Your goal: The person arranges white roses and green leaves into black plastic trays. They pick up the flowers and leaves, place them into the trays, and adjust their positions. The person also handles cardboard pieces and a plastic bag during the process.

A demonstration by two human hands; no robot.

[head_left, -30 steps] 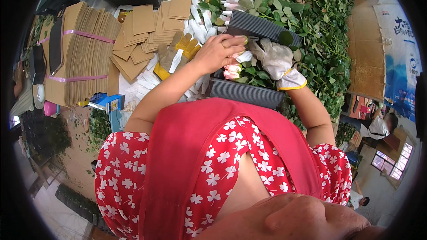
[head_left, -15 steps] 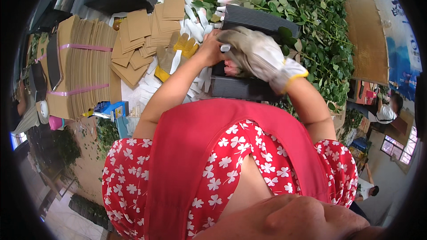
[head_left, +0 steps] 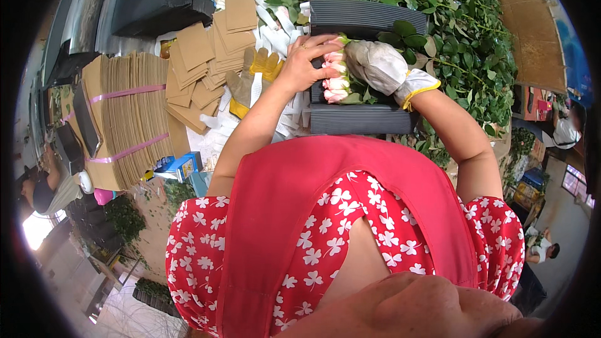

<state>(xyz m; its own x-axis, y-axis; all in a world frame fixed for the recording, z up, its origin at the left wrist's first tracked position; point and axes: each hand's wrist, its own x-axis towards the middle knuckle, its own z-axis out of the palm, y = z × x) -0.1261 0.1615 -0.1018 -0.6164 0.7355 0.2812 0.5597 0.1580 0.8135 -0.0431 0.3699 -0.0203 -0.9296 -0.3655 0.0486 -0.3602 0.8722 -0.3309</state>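
A row of pink roses (head_left: 335, 74) lies between two raised, ridged black sides of a dark wrapper (head_left: 369, 17). My bare left hand (head_left: 308, 64) is at the flower heads, its fingers apart and the tips touching the blooms. My right hand (head_left: 378, 67), in a greyish-white work glove with yellow trim, curls over the stems and leaves just behind the heads; its fingertips are hidden. A yellow and grey glove (head_left: 258, 75) lies left of my left hand with a white strip on it.
Loose cardboard squares (head_left: 194, 46) and a strapped cardboard stack (head_left: 128, 116) are at left. White-sleeved buds (head_left: 275, 40) lie beyond my left hand. Leafy stems (head_left: 469, 56) heap up at right. A blue box (head_left: 186, 165) stands near left. Other people are at both sides.
My left hand has spread its fingers over the rose heads, which now show in a row. The right glove has shifted up and back from the blooms. The view has tilted slightly.
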